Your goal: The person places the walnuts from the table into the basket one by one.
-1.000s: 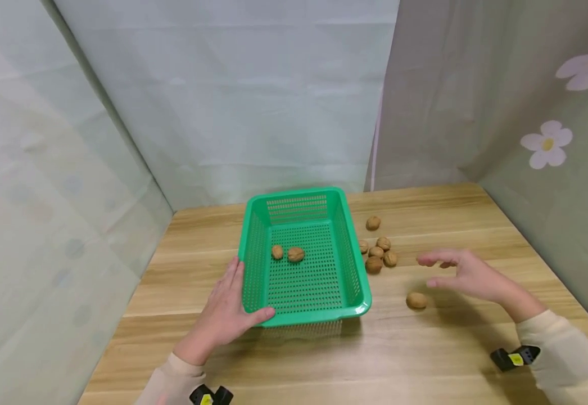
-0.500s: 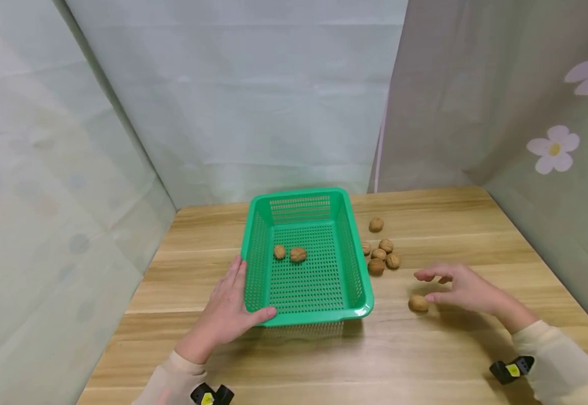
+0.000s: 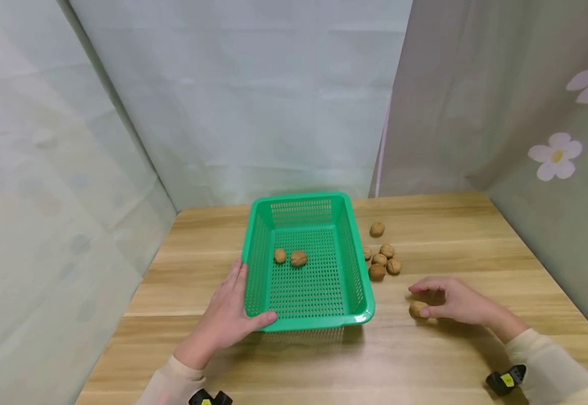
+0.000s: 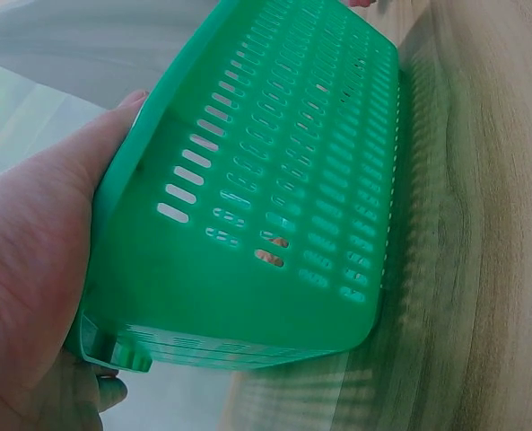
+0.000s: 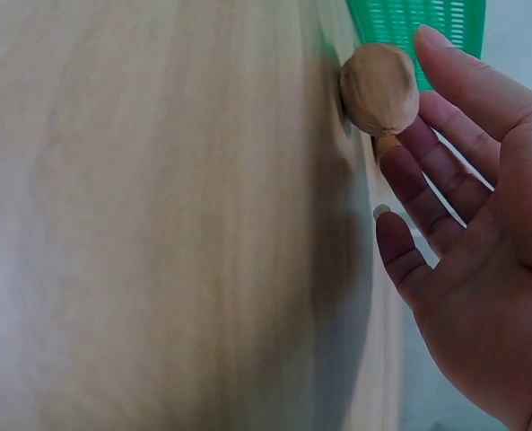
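Note:
In the head view, my left hand (image 3: 225, 312) holds the near-left corner of a green plastic basket (image 3: 319, 323). Its thumb lies over the near rim and its fingers run along the left side; the left wrist view shows fingertips beneath the basket's rim (image 4: 113, 193). Two walnuts (image 3: 298, 259) lie inside the basket. At the right, my right hand (image 3: 456, 301) is around a single walnut (image 3: 417, 309) on the table. The right wrist view shows the thumb apart from this walnut (image 5: 379, 90), with the other fingers spread behind and below it.
Several walnuts (image 3: 377, 272) sit close together right of the basket, and one walnut (image 3: 377, 229) lies farther back. The wooden table (image 3: 172, 304) meets a pale curtain (image 3: 274, 112) behind and fabric walls on both sides.
My right hand has come down and slightly left, from above the table to the lone walnut. The left hand stays on the basket; the head view has shifted a little.

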`<action>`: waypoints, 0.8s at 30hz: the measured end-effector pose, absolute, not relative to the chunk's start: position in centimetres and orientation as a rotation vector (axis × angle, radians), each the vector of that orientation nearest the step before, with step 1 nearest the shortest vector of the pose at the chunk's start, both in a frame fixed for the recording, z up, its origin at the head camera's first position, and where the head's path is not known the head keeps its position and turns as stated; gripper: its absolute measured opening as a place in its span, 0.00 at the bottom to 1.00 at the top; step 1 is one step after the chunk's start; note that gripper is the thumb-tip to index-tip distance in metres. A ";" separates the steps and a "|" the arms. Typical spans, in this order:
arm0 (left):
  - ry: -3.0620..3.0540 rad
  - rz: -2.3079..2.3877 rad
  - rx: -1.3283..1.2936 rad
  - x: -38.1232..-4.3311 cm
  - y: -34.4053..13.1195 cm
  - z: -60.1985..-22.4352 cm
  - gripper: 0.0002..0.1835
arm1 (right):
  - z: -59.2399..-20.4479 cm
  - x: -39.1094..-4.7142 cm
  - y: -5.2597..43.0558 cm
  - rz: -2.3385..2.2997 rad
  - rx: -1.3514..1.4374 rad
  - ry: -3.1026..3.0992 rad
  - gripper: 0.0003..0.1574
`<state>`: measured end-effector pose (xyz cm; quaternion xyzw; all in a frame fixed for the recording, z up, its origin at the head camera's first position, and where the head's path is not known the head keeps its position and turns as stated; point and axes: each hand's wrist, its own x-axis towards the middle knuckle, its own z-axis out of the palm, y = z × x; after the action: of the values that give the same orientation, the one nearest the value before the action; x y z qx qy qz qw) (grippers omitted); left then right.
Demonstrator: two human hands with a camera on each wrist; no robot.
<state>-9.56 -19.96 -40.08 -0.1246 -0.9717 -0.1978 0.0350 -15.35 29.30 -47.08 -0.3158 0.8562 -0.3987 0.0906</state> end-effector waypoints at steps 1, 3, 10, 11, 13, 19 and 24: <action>-2.986 -0.606 -0.380 -9.5 -20.0 -40.1 0.67 | -47.3 -15.3 29.2 -1.189 -0.936 2.529 0.29; -2.990 -0.600 -0.374 -9.3 -20.1 -40.3 0.67 | -47.6 -15.2 29.2 -1.187 -0.927 2.510 0.30; -2.986 -0.614 -0.365 -9.1 -20.1 -40.5 0.65 | -48.0 -15.2 29.1 -1.207 -0.932 2.466 0.30; -2.986 -0.613 -0.365 -9.1 -20.1 -40.5 0.65 | -47.9 -15.3 29.1 -1.207 -0.920 2.459 0.31; -2.986 -0.612 -0.364 -9.1 -20.1 -40.4 0.65 | -47.9 -15.3 29.1 -1.207 -0.917 2.450 0.31; -2.987 -0.612 -0.365 -9.2 -20.0 -40.3 0.66 | -48.2 -15.4 29.2 -1.206 -1.009 2.453 0.30; -2.989 -0.609 -0.368 -9.4 -20.0 -40.3 0.67 | -48.4 -15.5 29.4 -1.191 -1.036 2.460 0.29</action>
<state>-9.42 -19.99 -40.26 -0.1196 -0.9723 -0.1980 0.0344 -15.47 29.41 -48.42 -0.3522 0.8367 -0.4050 0.1091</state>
